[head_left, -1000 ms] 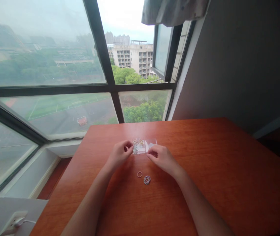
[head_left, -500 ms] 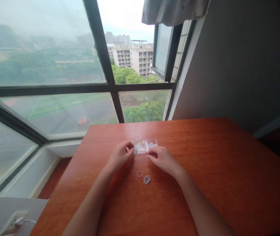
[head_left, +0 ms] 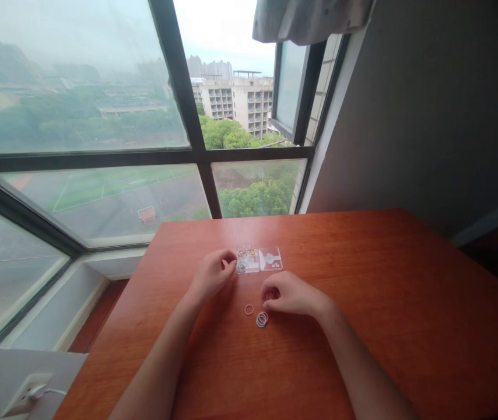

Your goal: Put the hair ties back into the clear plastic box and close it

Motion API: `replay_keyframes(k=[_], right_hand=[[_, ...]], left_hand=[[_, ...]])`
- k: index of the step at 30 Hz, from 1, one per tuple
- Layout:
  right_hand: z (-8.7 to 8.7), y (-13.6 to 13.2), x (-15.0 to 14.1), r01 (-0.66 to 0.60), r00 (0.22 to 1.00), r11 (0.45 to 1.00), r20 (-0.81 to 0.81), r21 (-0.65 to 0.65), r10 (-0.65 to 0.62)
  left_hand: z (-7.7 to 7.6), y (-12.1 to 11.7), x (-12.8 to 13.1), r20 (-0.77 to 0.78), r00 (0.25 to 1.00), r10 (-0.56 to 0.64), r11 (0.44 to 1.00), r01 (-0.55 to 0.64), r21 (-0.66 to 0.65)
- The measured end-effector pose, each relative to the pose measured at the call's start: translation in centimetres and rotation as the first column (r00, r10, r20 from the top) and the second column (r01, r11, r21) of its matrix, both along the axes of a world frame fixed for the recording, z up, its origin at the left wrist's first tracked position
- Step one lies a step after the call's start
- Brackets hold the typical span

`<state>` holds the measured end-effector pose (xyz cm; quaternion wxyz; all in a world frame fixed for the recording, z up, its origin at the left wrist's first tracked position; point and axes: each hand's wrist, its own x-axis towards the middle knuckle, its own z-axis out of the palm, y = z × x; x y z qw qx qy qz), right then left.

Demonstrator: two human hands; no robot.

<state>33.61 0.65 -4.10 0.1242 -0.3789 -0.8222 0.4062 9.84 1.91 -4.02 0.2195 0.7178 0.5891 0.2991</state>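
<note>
A small clear plastic box (head_left: pixel 253 269) lies on the table with its lid (head_left: pixel 271 259) folded open to the right. Several rings (head_left: pixel 242 266) sit in its compartments. At the box's left edge is my left hand (head_left: pixel 214 274), its fingers curled and thumb and fingertips meeting at that edge. My right hand (head_left: pixel 290 294) hovers nearer to me, fingers bent, a gap between thumb and forefinger, nothing visible in it. Just below its fingertips lies a small overlapping cluster of pale rings (head_left: pixel 262 319). A single pink ring (head_left: pixel 249 310) rests to the left of them.
The brown wooden table (head_left: pixel 389 280) reaches to the windows (head_left: pixel 144 204) at the back. A grey wall (head_left: pixel 406 116) rises on the right. Low on the left, a white plug (head_left: pixel 35 393) sits in a wall socket.
My right hand has drawn back from the box lid toward me and is now beside the loose rings. The lid is more fully in sight. My left hand has stayed almost still.
</note>
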Motion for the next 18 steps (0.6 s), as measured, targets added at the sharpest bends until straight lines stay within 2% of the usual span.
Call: replay_keyframes(k=[9,14,18], right_hand=[[0.35,-0.44,-0.09,-0.087,0.995,0.991,0.046,-0.1,0.092],[0.35,-0.65,-0.42,-0.106,0.99,0.994,0.092,-0.028,0.108],[0.05,-0.61,-0.73,-0.077,0.993,0.996,0.093,0.04,0.073]], left_hand=[[0.0,0.0,0.09,0.015,1.0,-0.005,1.0,0.005,0.001],[-0.19,0.0,0.0,-0.001,1.0,-0.016,1.0,0.016,-0.006],[-0.06,-0.07,0.06,-0.006,1.0,-0.027,1.0,0.027,-0.012]])
